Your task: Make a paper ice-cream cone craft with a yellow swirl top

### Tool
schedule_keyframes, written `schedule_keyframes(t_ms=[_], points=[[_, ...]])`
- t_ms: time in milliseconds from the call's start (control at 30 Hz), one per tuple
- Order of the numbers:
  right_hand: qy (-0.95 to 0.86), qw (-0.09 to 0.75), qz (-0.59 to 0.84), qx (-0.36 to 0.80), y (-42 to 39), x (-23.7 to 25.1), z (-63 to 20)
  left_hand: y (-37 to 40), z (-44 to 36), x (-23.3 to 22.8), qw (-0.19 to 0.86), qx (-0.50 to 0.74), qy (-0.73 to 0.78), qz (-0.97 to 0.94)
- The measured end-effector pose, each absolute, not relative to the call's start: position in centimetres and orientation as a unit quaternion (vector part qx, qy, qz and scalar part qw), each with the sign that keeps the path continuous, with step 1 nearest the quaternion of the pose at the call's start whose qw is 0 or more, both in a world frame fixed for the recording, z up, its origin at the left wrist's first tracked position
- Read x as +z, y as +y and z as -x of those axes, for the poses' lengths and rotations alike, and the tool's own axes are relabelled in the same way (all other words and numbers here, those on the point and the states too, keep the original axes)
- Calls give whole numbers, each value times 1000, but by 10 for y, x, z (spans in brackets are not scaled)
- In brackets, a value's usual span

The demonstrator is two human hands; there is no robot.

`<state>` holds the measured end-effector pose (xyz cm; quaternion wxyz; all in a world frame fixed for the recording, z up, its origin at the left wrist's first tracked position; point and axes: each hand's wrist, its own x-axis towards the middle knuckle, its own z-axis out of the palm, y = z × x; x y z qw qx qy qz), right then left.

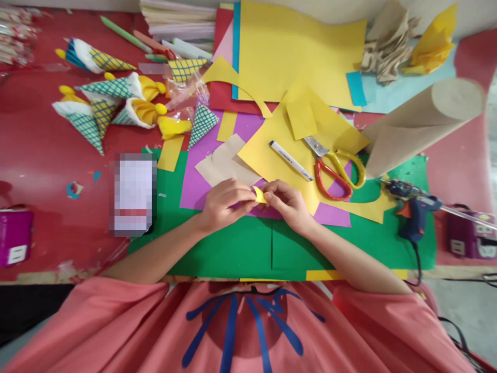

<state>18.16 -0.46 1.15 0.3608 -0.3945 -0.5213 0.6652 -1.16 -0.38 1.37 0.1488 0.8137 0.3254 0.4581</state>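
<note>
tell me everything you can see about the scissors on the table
The scissors lie flat on a yellow paper sheet, to the right of a white marker and ahead of the right hand, which does not touch them. The short metal blades look shut and point up and to the left. The two looped handles look like plastic, one red, one yellow, and reach down-right over purple paper. Neither hand holds them; both pinch a small yellow paper piece.

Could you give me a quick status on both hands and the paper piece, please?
Left hand and right hand both pinching small yellow paper piece over green sheet. Scissors and marker lie just beyond, apart.
</note>
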Motion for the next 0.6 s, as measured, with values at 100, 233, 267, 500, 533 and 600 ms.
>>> schedule_keyframes(t_ms=[100,233,267,500,533,600], points=[[-506,356,392,681,-5,11,-182,-4,11,13,169,471,342,-795],[-500,361,398,679,-5,12,-181,-3,11,13,149,462,325,-811],[-501,365,396,678,-6,12,-181,-2,11,14,148,457,324,-815],[-621,425,403,521,-12,12,-182,-2,12,14,192,475,353,-783],[-647,425,414,479,-13,11,-182,-2,13,14,195,479,349,-782],[-680,430,420,420,-14,10,-184,-1,13,14,197,481,341,-783]])
